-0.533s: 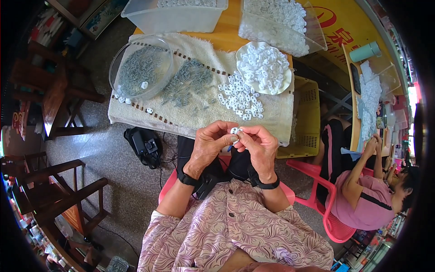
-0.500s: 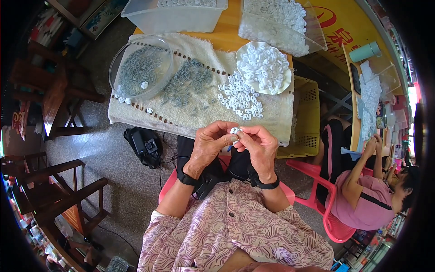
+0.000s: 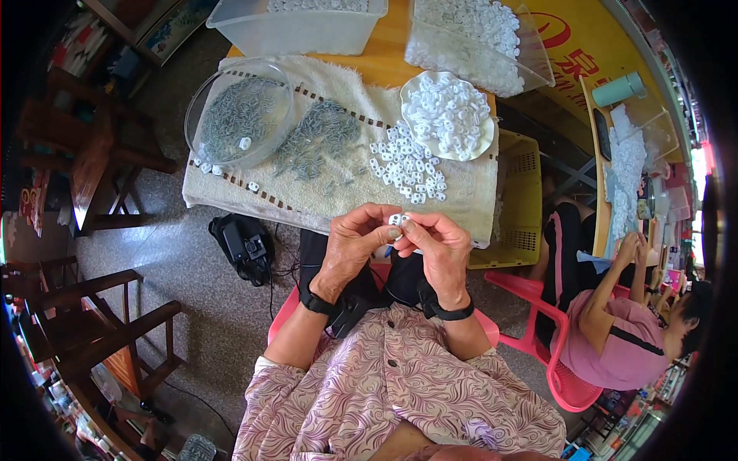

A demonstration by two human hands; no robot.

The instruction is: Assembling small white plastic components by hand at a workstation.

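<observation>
Over the towel's near edge, both hands meet at a small white plastic piece with dark holes [image 3: 396, 220]. My left hand [image 3: 352, 244] pinches it between thumb and fingertips. My right hand [image 3: 440, 247] is closed against the same piece from the other side; its fingertips partly hide it. Beyond them, loose white plastic pieces [image 3: 407, 165] lie on the cream towel [image 3: 338, 198]. A scalloped white plate [image 3: 487, 144] is heaped with similar white pieces. To the left lies a pile of thin grey metal pins [image 3: 319, 138], beside a clear round dish [image 3: 290, 115] holding more pins and one white piece.
Two translucent bins [image 3: 300, 34] [image 3: 538, 65] stand at the table's back. A yellow crate [image 3: 523, 207] is at the table's right side. Farther right, a person in pink [image 3: 615, 338] sits on a red chair [image 3: 565, 369]. A black device [image 3: 246, 244] is below the table's left edge.
The white piece has turned slightly between my fingertips, showing its dark holes differently. Both hands have shifted only a little; the piles look unchanged.
</observation>
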